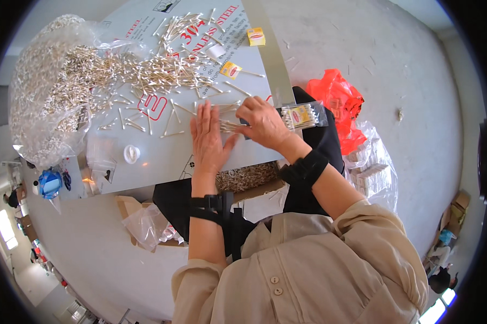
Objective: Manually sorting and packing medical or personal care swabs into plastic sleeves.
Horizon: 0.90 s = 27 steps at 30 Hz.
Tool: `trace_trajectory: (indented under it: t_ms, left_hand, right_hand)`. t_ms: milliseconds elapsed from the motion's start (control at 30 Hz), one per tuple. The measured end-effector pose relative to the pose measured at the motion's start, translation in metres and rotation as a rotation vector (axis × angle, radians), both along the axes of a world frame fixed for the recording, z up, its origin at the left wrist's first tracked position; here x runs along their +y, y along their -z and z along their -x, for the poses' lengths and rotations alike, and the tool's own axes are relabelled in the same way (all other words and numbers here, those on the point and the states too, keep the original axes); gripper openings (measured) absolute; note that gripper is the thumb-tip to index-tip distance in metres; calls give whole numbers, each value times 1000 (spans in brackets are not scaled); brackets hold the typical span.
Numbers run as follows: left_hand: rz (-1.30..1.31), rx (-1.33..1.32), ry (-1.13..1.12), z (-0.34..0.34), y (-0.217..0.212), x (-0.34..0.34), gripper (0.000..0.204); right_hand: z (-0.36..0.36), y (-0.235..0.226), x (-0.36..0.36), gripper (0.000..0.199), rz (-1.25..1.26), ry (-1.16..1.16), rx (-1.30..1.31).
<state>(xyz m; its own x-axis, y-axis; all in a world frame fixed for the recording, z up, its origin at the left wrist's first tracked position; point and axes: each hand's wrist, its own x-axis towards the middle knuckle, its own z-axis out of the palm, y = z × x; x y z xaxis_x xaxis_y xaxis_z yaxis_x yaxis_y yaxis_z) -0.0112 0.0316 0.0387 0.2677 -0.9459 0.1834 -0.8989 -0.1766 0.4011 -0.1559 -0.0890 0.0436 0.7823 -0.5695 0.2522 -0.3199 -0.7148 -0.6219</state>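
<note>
I'm looking down at the table [162, 156], a grey board strewn with swabs. My left hand [208, 137] lies flat and open, fingers spread, palm down on the board, its fingertips just beside a small bundle of swabs [230, 127]. My right hand [262, 123] is closed around that bundle's right end, and close to its right lies a clear pouch [303, 115] already filled with swabs. The bundle lies near the board's front edge, between the two hands, its long axis running left to right, cotton tips toward the left hand. To do this well, I'd say keep the sticks parallel and the ends level, squeezing lightly so none fan out. The loose heap [146, 73] spills from a big clear bag [44, 97] at far left, well apart; two small yellow boxes [256, 36] sit beyond.
</note>
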Motion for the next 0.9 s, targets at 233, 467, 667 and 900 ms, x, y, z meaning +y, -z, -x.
trace_trajectory:
  t_ms: [233,467,667,900]
  left_hand:
    - [-211,-51,78,4,2,-13,99]
    - [-158,-70,48,10,11,-10,97]
    - [-156,-123,21,13,17,-8,87]
    - [-143,-93,64,63,21,4,81]
  right_hand:
    - [1,11,14,16,323,-39,125]
    - [22,3,6,9,343,-33,244]
    - [36,10,-15,9,179,154,144]
    - [-1,6,-35,14,246,63,249]
